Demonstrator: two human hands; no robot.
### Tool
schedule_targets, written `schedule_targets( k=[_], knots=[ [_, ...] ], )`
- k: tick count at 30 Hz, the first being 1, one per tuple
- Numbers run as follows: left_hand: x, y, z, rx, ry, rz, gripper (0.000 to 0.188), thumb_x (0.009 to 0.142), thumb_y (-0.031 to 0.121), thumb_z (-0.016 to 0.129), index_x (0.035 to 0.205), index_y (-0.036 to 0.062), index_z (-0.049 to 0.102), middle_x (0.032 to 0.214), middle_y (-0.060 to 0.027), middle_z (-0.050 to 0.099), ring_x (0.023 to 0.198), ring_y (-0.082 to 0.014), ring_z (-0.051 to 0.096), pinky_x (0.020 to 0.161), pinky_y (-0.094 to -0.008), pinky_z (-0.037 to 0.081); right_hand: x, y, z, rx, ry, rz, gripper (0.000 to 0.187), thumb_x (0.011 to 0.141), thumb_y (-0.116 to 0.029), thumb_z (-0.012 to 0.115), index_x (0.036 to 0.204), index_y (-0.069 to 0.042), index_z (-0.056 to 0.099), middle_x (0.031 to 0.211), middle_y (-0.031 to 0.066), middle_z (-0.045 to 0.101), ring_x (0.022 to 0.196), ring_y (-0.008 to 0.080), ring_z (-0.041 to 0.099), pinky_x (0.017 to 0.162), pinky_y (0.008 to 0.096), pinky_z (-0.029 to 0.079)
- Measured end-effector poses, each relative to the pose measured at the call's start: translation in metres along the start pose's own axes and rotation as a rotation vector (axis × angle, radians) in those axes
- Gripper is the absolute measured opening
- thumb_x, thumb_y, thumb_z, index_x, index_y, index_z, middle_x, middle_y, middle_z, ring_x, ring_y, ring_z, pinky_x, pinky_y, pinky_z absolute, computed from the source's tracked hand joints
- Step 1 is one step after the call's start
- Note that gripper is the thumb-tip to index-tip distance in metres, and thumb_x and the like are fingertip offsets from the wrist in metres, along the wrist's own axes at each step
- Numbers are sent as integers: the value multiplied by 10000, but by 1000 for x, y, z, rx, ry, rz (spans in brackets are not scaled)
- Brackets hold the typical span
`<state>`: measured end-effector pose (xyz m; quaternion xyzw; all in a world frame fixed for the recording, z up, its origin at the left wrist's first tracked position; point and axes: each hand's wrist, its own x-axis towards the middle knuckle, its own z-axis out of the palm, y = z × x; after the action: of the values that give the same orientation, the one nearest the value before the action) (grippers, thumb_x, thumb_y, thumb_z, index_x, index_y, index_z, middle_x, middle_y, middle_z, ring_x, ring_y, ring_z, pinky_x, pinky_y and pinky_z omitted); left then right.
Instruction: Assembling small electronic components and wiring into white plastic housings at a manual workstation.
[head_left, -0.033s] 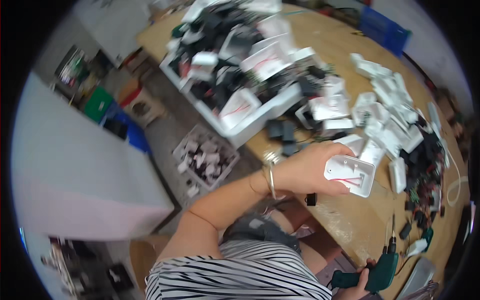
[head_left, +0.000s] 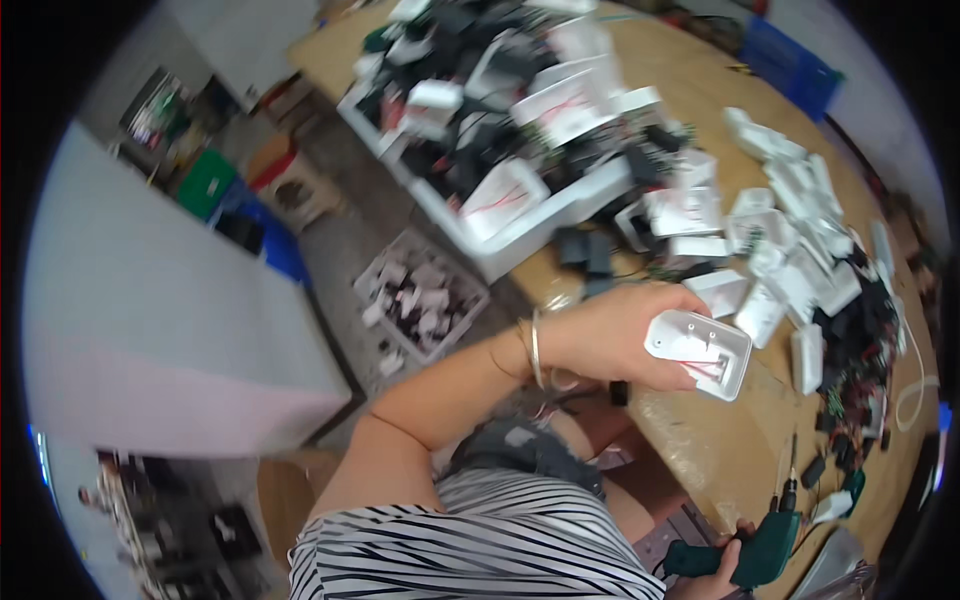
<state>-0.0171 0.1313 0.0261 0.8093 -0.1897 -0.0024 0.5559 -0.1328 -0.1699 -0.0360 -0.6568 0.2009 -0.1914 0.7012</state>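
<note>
My left hand (head_left: 640,335) grips a white plastic housing (head_left: 735,352) by its near end, above the table's front edge. The housing's hollow side faces up, showing small posts and a red wire inside. At the lower right, my right hand (head_left: 722,577) is wrapped around the handle of a dark green electric screwdriver (head_left: 768,550). Its long thin bit points away from me, toward the far side of the table. The two hands are well apart, and the bit does not touch the housing.
A white crate (head_left: 480,262) heaped with black and white parts stands on the table (head_left: 690,440) at the far left. White housings (head_left: 790,200) and dark small parts (head_left: 850,340) lie piled to the right. A bin of scraps (head_left: 425,300) sits on the floor, and a blue crate (head_left: 790,65) stands far back.
The whole scene has shifted slightly right as my view turned. My left hand keeps the housing in nearly the same spot, and my right hand keeps the electric screwdriver.
</note>
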Motion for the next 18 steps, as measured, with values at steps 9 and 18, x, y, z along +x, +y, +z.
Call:
schedule_targets(
  k=[9,18],
  knots=[
    [-228,-185,-33,-712,427,-929,456,765,309,651,1103,49,490,848,-12,545,601,-66,488,446,-183,413,23,5,9,-154,7,26,429,727,-187,637,1090,6,512,889,111,528,726,208,475,692,320,406],
    [-333,-411,-76,-711,1186,-1073,431,703,340,686,941,11,541,774,-48,557,606,-139,534,458,-264,418,-47,-35,115,-252,170,-115,327,684,-209,665,897,21,572,781,81,531,669,184,478,635,282,411]
  ],
)
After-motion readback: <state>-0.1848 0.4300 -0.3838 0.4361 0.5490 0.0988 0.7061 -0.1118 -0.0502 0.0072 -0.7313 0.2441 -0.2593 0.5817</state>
